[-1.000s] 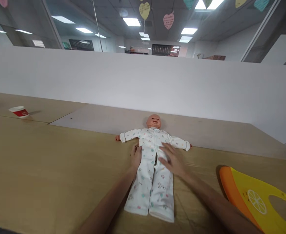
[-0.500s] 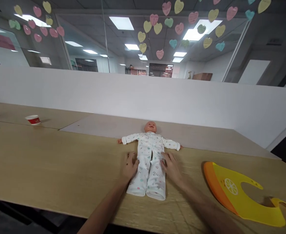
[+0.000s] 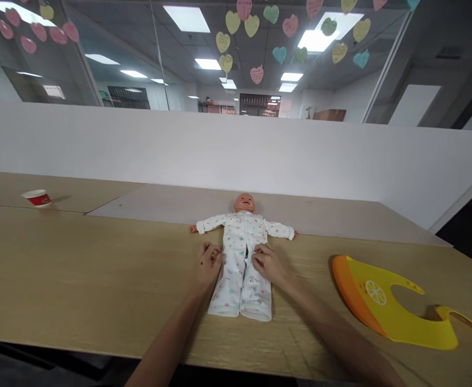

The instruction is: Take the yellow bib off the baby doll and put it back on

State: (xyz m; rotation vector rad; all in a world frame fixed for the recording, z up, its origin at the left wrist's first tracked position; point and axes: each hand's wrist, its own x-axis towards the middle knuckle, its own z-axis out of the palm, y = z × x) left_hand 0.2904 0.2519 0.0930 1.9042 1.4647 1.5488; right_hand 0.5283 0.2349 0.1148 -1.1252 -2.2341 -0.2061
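A baby doll [image 3: 242, 236] in a white patterned sleepsuit lies on its back on the wooden table [image 3: 78, 269], arms spread, head pointing away from me. My left hand [image 3: 209, 262] rests at the doll's left hip with its fingers curled onto the cloth. My right hand [image 3: 268, 263] lies on the other thigh, fingers bent and pinching the fabric near the crotch opening. Both forearms reach in from the bottom edge of the view.
A yellow and orange silicone bib [image 3: 392, 306] lies flat to the right of the doll. A small red and white paper cup [image 3: 37, 198] stands far left. A white partition wall [image 3: 236, 150] runs behind the table, with paper hearts hanging above.
My head has pulled back, so the doll looks smaller. Both hands slid down from the doll's belly to its hips and thighs, and their fingers have curled onto the sleepsuit.
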